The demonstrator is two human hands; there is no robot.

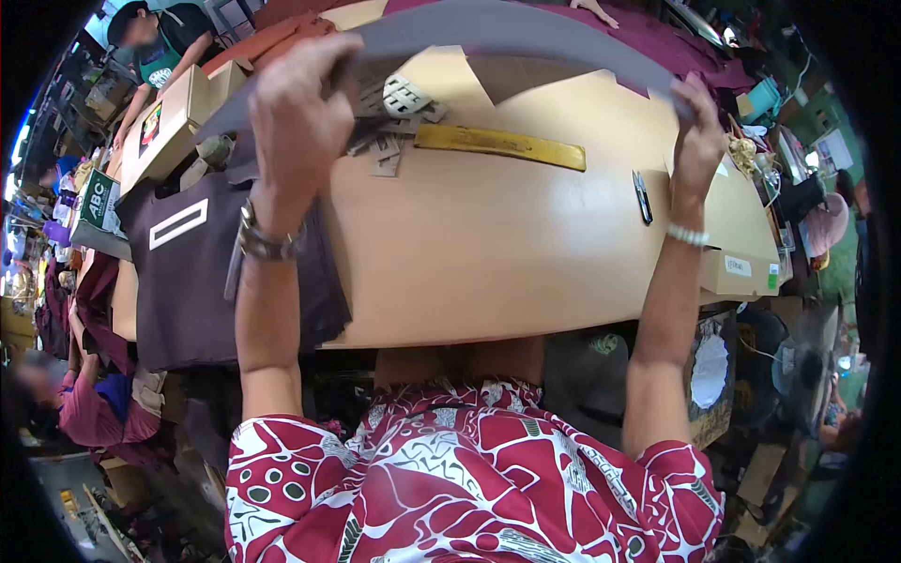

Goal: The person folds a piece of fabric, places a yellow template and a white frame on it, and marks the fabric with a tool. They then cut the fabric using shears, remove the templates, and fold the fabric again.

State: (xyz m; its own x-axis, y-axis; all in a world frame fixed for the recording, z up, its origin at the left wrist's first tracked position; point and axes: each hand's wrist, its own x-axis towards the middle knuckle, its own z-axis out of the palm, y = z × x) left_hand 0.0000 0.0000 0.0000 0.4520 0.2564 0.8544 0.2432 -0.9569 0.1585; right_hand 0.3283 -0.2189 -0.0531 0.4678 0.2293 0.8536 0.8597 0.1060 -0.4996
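Clutter (pixel 99 202) surrounds a tan table (pixel 479 253), both hands (pixel 300 117) (pixel 699 136) clamping grey cloth (pixel 526 26) in their fingers (pixel 340 47).

cloth (pixel 507 30) behind strip (pixel 502 148), tool (pixel 642 197) right, table (pixel 488 253) beneath

Dk gry cloth (pixel 526 30) held spread abv tbl (pixel 488 253).

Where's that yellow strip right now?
In the head view's upper middle, below the dark cloth, the yellow strip lies on the table, with flat pale pieces by its left end and a slim dark tool off to its right.
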